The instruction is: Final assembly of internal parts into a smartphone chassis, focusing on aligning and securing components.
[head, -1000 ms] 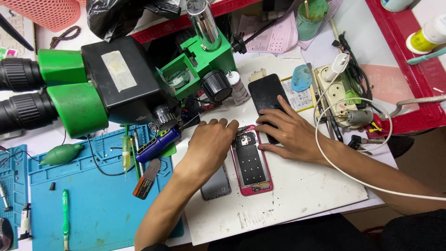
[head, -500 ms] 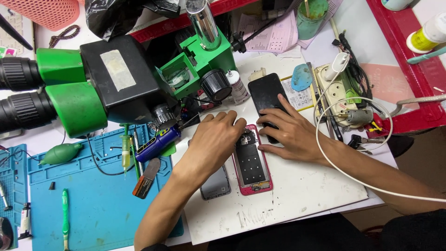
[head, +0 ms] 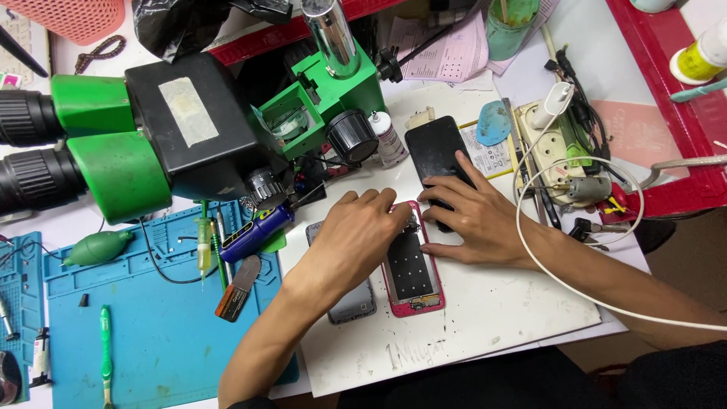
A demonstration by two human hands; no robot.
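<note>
A single head-worn view is given, looking steeply down from close above onto a white work board [head: 469,318]. The green microscope [head: 151,144] is seen at far left, the red tray [head: 704,174] at far right. Both forearms enter from the near edge.

Opened phone [head: 413,269] on the white board [head: 485,318], left hand [head: 356,235] over its left edge, right hand [head: 473,216] on its right, black screen panel [head: 435,151] behind, microscope [head: 189,136] far left, power strip [head: 556,155] right.
</note>
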